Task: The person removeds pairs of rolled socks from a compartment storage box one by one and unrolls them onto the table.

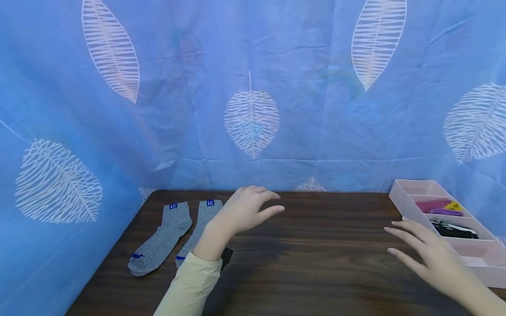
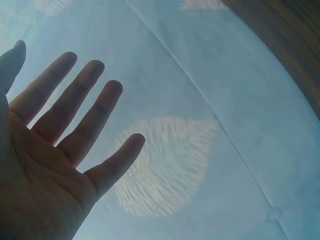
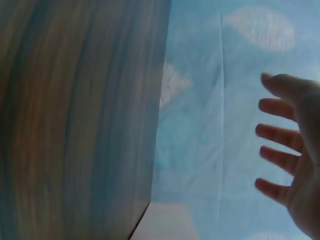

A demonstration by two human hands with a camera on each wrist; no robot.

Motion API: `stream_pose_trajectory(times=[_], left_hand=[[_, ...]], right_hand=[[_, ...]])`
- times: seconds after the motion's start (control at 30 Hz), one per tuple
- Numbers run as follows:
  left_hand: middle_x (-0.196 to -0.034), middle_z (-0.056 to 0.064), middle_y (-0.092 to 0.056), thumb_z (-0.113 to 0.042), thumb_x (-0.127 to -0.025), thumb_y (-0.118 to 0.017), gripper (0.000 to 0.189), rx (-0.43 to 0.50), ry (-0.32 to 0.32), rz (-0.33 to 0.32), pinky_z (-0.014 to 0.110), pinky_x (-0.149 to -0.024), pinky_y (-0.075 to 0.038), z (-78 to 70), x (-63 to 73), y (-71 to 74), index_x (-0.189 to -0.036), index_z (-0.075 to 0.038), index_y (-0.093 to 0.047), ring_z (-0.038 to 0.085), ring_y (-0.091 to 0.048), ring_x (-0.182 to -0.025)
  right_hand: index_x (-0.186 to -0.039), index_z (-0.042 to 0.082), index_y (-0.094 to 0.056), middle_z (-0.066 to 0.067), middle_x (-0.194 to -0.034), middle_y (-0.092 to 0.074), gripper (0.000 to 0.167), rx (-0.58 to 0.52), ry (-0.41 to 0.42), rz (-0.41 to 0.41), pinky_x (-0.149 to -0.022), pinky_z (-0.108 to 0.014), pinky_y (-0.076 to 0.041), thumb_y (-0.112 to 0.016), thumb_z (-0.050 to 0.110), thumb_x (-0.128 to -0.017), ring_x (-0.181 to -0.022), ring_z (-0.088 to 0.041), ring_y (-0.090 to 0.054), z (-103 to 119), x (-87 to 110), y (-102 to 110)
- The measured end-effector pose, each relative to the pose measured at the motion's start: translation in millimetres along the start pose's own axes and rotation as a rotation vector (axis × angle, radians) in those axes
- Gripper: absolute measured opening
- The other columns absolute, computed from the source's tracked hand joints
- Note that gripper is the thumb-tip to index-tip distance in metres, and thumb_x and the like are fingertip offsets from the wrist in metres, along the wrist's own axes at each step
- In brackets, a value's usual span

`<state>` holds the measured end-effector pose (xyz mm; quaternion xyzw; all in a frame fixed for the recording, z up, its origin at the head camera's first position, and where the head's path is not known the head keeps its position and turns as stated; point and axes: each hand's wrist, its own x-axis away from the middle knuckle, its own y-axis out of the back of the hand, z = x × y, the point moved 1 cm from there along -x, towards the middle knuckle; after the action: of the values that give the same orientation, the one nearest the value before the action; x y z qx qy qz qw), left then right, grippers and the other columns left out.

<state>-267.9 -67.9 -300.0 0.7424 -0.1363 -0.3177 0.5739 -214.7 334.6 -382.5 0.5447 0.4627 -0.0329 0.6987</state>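
Two grey ribbed socks lie side by side at the table's left: the left sock in full view, the right sock partly hidden behind my left forearm. Both carry blue "LC" labels at the cuff. My left hand hovers above the table just right of them, fingers spread and holding nothing; its palm shows in the left wrist view. Over at the right, my right hand is held in the air beside a pink divided box, its fingers apart and nothing between them.
Inside the box, one compartment holds pink, yellow and purple folded items, another a black-and-white folded item. The dark wooden table meets a blue leaf-patterned cloth behind and at the sides.
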Motion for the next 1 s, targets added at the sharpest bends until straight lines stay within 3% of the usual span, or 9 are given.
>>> stream_pose_trajectory(times=[0.1,0.17,0.23,0.4,0.47,0.53,0.63,0.77,1.0], left_hand=[[-0.127,-0.002,-0.067,-0.051,-0.099,-0.048,0.045,0.012,-0.029,0.015,0.041,-0.104,-0.046,-10.4,-14.6,-4.3,-0.128,-0.021,-0.064,0.018,-0.060,-0.121],[-0.128,-0.003,-0.066,-0.051,-0.099,-0.048,0.044,0.025,-0.038,0.028,0.040,-0.105,-0.046,-16.6,-23.4,-7.4,-0.129,-0.022,-0.064,0.017,-0.060,-0.121],[-0.129,-0.004,-0.065,-0.051,-0.099,-0.047,0.044,0.035,-0.046,0.040,0.039,-0.105,-0.046,-22.5,-31.5,-10.8,-0.129,-0.023,-0.063,0.016,-0.060,-0.122],[-0.132,-0.005,-0.063,-0.053,-0.099,-0.045,0.046,0.086,-0.066,0.061,0.038,-0.106,-0.045,-36.4,-49.9,-19.7,-0.131,-0.025,-0.062,0.015,-0.058,-0.125],[-0.133,-0.005,-0.062,-0.053,-0.099,-0.045,0.046,0.123,-0.068,0.060,0.037,-0.107,-0.044,-41.5,-56.5,-23.2,-0.132,-0.025,-0.061,0.015,-0.056,-0.127],[-0.135,-0.005,-0.061,-0.051,-0.099,-0.045,0.045,0.162,-0.067,0.056,0.037,-0.108,-0.043,-47.0,-63.0,-26.5,-0.132,-0.025,-0.061,0.015,-0.053,-0.131],[-0.137,-0.005,-0.060,-0.050,-0.100,-0.046,0.044,0.216,-0.066,0.050,0.037,-0.113,-0.038,-56.1,-72.4,-32.1,-0.132,-0.024,-0.062,0.016,-0.045,-0.139],[-0.135,-0.007,-0.061,-0.050,-0.100,-0.046,0.044,0.250,-0.087,0.060,0.036,-0.119,-0.029,-69.6,-84.3,-42.0,-0.131,-0.024,-0.063,0.015,-0.045,-0.139],[-0.131,-0.008,-0.063,-0.051,-0.100,-0.044,0.043,0.295,-0.125,0.072,0.032,-0.107,-0.045,-89.8,-101.1,-60.6,-0.129,-0.025,-0.063,0.011,-0.056,-0.126]], right_hand=[[-0.113,0.014,-0.070,-0.012,-0.115,-0.064,0.043,0.028,-0.025,-0.042,-0.110,-0.003,-0.007,-0.081,0.030,-0.075,-0.118,-0.024,-0.055,-14.5,8.2,5.0],[-0.107,0.012,-0.071,-0.012,-0.110,-0.065,0.038,0.062,-0.047,-0.058,-0.111,-0.003,-0.007,-0.079,0.034,-0.077,-0.101,-0.033,-0.057,-24.7,14.3,7.8],[-0.102,0.010,-0.072,-0.014,-0.106,-0.066,0.036,0.084,-0.067,-0.076,-0.117,-0.013,-0.016,-0.075,0.040,-0.082,-0.098,-0.035,-0.057,-35.3,20.4,10.4],[-0.089,0.005,-0.071,-0.016,-0.094,-0.067,0.064,0.110,-0.075,-0.132,-0.115,-0.012,-0.020,-0.047,0.065,-0.093,-0.090,-0.034,-0.056,-65.0,34.3,15.5],[-0.084,0.005,-0.069,-0.016,-0.089,-0.066,0.067,0.130,-0.083,-0.138,-0.111,-0.018,-0.034,-0.044,0.066,-0.094,-0.087,-0.034,-0.056,-76.2,39.8,17.4],[-0.080,0.006,-0.067,-0.015,-0.087,-0.064,0.055,0.159,-0.115,-0.123,-0.094,-0.039,-0.049,-0.055,0.058,-0.093,-0.084,-0.036,-0.056,-85.4,45.5,19.4],[-0.077,0.010,-0.064,-0.013,-0.085,-0.062,0.029,0.196,-0.200,-0.061,-0.064,-0.056,-0.040,-0.073,0.036,-0.084,-0.079,-0.037,-0.056,-95.4,52.8,22.8],[-0.075,0.015,-0.062,-0.007,-0.081,-0.059,0.023,0.203,-0.321,0.050,-0.062,-0.053,-0.036,-0.080,0.030,-0.076,-0.075,-0.033,-0.052,-102.5,58.7,26.3],[-0.065,0.026,-0.047,0.007,-0.073,-0.045,0.037,0.212,-0.338,0.124,-0.061,-0.034,-0.031,-0.081,0.034,-0.074,-0.069,-0.016,-0.041,-104.3,68.1,33.7]])
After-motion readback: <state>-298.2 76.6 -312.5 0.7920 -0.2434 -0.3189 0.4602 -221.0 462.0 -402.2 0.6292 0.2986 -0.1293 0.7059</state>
